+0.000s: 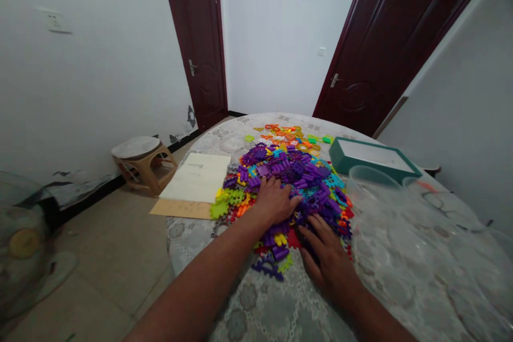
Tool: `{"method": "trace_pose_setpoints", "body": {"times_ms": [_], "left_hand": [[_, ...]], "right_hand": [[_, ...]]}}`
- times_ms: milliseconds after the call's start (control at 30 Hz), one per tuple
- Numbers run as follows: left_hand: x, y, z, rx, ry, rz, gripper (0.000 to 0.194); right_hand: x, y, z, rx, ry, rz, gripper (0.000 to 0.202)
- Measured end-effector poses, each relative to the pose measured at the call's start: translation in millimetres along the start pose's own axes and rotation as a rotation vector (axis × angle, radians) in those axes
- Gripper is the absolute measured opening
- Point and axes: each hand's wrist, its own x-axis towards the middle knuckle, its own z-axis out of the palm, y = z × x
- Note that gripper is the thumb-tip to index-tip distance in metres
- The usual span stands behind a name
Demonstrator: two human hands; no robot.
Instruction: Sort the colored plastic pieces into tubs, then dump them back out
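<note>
A big heap of plastic gear and connector pieces (298,171), mostly purple with some blue, red, yellow, green and orange, covers the middle of the table. My left hand (276,200) lies palm down on the heap's near left part, its fingers apart on purple pieces. Lower on the right, my right hand (326,251) touches the heap's near edge, fingers spread and partly over a red piece. I see nothing held in either hand. Lime green gears (224,203) lie left of my left hand, and a dark purple toothed piece (267,267) sits at the near edge.
Cream paper (196,176) rests over brown card (182,209) at the left. A green-edged box (372,157) and clear plastic containers (385,214) stand on the right of the patterned tablecloth (248,304). A wooden stool (146,171) is on the floor at left.
</note>
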Motion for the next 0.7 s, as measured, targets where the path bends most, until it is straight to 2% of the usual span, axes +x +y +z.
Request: {"method": "trace_pose_setpoints", "body": {"times_ms": [200, 267, 367, 433, 500, 600, 700], "left_hand": [[-56.8, -13.6, -24.5, -0.032, 0.198, 0.03, 0.046], [-77.1, -25.3, -26.8, 0.005, 0.266, -0.049, 0.045], [-103.4, -46.5, -21.2, 0.076, 0.312, -0.266, 0.047], [-115.9, -58.9, -14.2, 0.13, 0.31, -0.428, 0.054], [-123.6, -67.1, -7.6, 0.162, 0.263, -0.498, 0.058], [-127.2, -70.3, -0.8, 0.176, 0.205, -0.496, 0.059], [-125.1, -64.8, 3.5, 0.119, 0.194, -0.446, 0.057]], "right_hand": [[6.8, 0.9, 2.0, 0.025, 0.004, -0.002, 0.046], [14.8, 3.4, 3.2, 0.027, 0.003, -0.02, 0.044], [32.5, 9.8, 8.0, 0.035, -0.007, -0.031, 0.039], [46.7, 13.7, 13.6, 0.045, 0.002, -0.018, 0.038], [61.1, 15.9, 20.6, 0.052, 0.022, 0.008, 0.038], [80.2, 15.2, 31.9, 0.053, 0.051, 0.051, 0.039], [93.3, 12.3, 39.5, 0.064, 0.09, 0.086, 0.04]]}}
